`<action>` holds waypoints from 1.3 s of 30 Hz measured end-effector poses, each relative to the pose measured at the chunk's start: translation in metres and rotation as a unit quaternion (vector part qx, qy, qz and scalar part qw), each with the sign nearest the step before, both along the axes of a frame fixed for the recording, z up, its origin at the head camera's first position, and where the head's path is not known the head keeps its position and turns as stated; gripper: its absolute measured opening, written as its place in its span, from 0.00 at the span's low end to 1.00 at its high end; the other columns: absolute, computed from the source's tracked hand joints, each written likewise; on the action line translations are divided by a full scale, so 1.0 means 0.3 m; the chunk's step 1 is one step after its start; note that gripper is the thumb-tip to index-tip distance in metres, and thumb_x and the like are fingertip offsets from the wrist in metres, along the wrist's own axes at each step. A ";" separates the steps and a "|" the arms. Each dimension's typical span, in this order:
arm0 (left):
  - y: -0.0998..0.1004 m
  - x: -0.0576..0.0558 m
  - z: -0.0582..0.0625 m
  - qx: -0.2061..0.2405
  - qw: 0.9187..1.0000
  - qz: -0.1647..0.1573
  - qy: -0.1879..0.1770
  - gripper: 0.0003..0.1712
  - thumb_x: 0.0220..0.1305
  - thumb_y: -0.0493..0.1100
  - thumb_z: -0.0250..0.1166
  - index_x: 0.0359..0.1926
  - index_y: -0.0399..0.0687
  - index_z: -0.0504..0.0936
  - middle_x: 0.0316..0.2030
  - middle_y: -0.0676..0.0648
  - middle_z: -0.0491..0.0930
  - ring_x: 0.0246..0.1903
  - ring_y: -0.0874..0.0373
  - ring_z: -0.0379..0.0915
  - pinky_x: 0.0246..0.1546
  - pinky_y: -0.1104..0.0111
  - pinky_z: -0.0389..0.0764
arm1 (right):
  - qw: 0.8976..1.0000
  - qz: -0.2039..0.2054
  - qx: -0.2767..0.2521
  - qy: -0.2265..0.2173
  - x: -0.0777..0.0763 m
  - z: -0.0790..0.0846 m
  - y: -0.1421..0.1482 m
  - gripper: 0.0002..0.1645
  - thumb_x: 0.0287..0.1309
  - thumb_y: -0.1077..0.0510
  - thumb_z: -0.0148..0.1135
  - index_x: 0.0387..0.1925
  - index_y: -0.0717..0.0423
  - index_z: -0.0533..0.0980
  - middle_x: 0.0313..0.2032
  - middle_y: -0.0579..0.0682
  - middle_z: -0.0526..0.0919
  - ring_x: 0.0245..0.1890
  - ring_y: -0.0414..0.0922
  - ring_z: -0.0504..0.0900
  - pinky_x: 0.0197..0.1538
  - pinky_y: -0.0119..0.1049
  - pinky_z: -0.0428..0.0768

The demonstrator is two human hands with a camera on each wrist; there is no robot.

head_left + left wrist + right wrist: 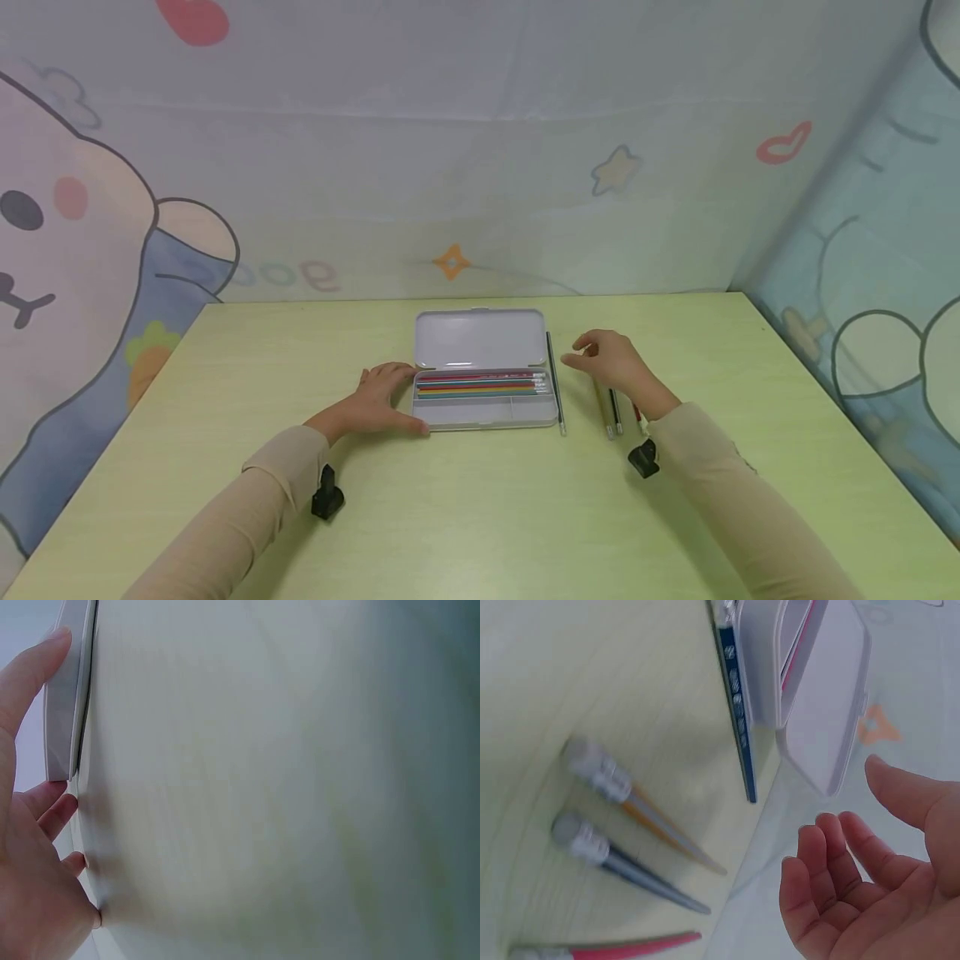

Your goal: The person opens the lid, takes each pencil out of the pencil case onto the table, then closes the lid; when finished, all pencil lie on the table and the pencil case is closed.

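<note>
A white pencil case [461,414] stands with its lid [480,339] raised at the back. Several coloured pencils [480,386] lie side by side in its rear compartment. At the case's left end is my left hand [377,404], its thumb straight along the front wall and fingertips touching the end. A dark blue pencil [739,712] lies along the right end. Farther right, my right hand [611,362] hovers with loosely bent fingers and nothing in them. Below it lie a yellow pencil [603,410], a black pencil [637,866] and a red pencil [630,950].
All of it is on a pale yellow-green table [465,517]. A printed cloth backdrop [510,192] rises behind the table's far edge and along the sides. Small black devices [327,493] are strapped at both wrists.
</note>
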State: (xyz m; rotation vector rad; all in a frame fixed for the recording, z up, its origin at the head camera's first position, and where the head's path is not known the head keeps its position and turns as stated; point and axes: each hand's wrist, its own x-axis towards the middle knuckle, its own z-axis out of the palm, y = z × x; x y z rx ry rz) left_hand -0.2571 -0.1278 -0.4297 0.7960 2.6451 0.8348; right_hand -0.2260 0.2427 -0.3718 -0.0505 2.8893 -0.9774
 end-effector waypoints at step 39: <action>-0.001 0.000 -0.001 0.001 1.000 0.000 0.001 0.56 0.45 0.62 0.75 0.69 0.41 0.62 0.68 0.36 0.58 0.70 0.33 0.41 0.65 0.34 0.34 | 0.973 0.218 -0.076 -0.019 -0.037 -0.135 -0.229 0.17 0.60 0.60 0.64 0.50 0.62 0.79 0.48 0.54 0.83 0.51 0.48 0.79 0.56 0.41 0.77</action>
